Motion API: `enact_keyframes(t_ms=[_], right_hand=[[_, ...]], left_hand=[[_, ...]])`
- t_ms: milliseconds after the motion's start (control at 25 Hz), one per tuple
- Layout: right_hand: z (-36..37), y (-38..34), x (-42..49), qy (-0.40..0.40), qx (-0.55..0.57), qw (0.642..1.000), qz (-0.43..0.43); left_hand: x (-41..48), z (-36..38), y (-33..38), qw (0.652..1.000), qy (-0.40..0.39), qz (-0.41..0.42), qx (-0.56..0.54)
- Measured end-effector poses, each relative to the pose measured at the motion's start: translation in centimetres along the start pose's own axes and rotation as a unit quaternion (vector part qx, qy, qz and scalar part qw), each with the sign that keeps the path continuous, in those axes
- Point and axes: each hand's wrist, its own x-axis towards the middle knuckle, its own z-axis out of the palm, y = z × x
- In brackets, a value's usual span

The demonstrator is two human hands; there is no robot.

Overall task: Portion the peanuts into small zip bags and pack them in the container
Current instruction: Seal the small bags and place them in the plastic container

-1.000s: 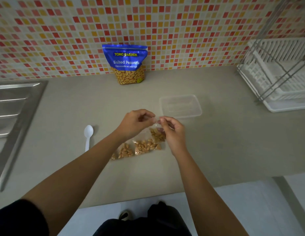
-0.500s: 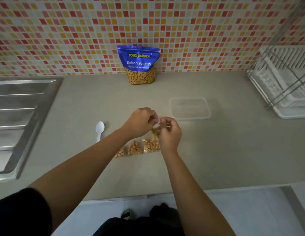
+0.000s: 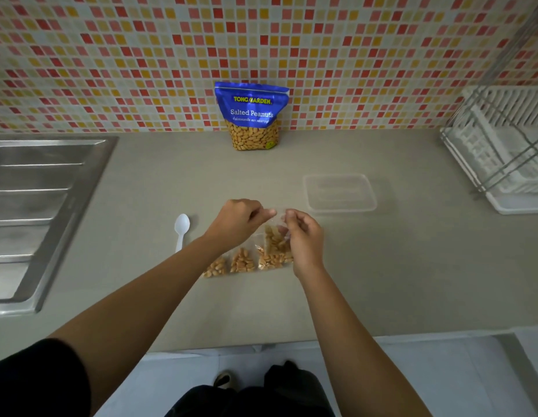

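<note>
My left hand (image 3: 237, 221) and my right hand (image 3: 305, 239) both pinch the top edge of a small clear zip bag (image 3: 275, 240) holding peanuts, lifted just above the counter. Three filled small bags lie in a row below it: one (image 3: 215, 268) partly under my left forearm, one (image 3: 242, 260) in the middle, one (image 3: 272, 260) under the held bag. A clear rectangular container (image 3: 340, 192) sits to the right, behind my right hand. The blue Salted Peanuts pouch (image 3: 252, 115) stands against the tiled wall.
A white plastic spoon (image 3: 181, 228) lies left of my left hand. A steel sink drainboard (image 3: 36, 206) fills the left side. A white dish rack (image 3: 508, 152) stands at the far right. The counter's front edge (image 3: 261, 341) runs below my forearms.
My hands have stayed together on the bag's top edge, fingers shifting along it. The camera has tilted, so everything sits lower and further right in the view.
</note>
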Motion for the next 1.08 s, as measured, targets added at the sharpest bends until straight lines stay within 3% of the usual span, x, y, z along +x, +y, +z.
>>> enact_keyframes(t_ms=[120, 240, 320, 400, 560, 680, 760, 960, 1080], right_hand=[[0.6, 0.1, 0.1, -0.005, 0.062, 0.997, 0.045], [1.1, 1.1, 0.7, -0.018, 0.024, 0.995, 0.099], [1.1, 2.1, 1.2, -0.024, -0.130, 0.990, 0.056], [1.1, 2.6, 1.5, -0.029, -0.294, 0.954, -0.037], [1.3, 3.6, 2.0, -0.069, -0.447, 0.885, -0.106], [1.1, 4.0, 2.6, -0.098, -0.486, 0.861, -0.112], [0.7, 3.0, 3.2, -0.089, -0.492, 0.858, -0.121], [-2.8, -1.0, 7.1, -0.008, -0.444, 0.873, -0.201], [-5.9, -2.5, 10.2, 0.044, -0.473, 0.847, -0.239]], left_hand=[[-2.1, 1.2, 0.0, 0.984, -0.019, -0.111, -0.135], [-3.8, 2.7, -0.3, 0.952, -0.008, -0.202, -0.230], [-4.4, 3.4, -0.9, 0.935, 0.015, -0.256, -0.245], [-4.8, 4.1, -1.7, 0.941, 0.020, -0.278, -0.192], [-5.2, 5.3, -3.0, 0.954, 0.000, -0.282, -0.103], [-5.3, 5.7, -3.3, 0.971, -0.029, -0.238, -0.005], [-4.8, 5.3, -3.1, 0.977, -0.008, -0.209, 0.032], [0.1, 4.2, -1.1, 0.977, 0.048, -0.203, -0.036], [4.3, 5.2, 0.5, 0.978, 0.022, -0.193, -0.075]])
